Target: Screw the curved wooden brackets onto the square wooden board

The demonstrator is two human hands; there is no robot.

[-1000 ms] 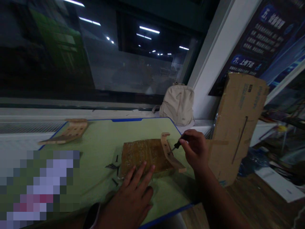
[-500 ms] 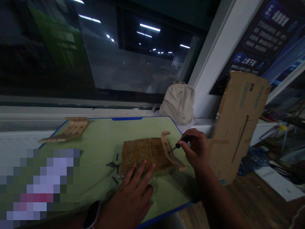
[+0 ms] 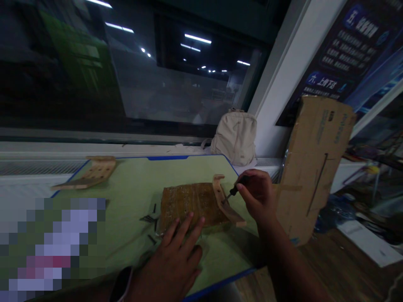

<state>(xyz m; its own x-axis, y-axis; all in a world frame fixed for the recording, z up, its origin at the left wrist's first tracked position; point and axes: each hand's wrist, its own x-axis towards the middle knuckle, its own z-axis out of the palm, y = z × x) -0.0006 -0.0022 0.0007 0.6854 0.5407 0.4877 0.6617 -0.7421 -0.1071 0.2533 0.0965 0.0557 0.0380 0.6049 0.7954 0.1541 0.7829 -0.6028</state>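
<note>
My right hand grips the dark handle of a screwdriver. Its shaft slants down to a hole in a curved wooden piece, which lies across the right end of a brown, shiny, tape-covered slab. Fingers spread, my left hand rests on the near edge of that slab. Several dark screws lie just left of the slab. Whether the screwdriver's tip sits on a screw is too small to tell.
Another curved wooden piece with holes lies at the table's far left corner. A beige backpack stands behind the table by the window. A tall cardboard box leans at the right. The lower left is pixelated.
The screwdriver's handle has turned and tilted slightly in my right hand, its tip staying at the wooden piece. My left hand keeps its place on the slab.
</note>
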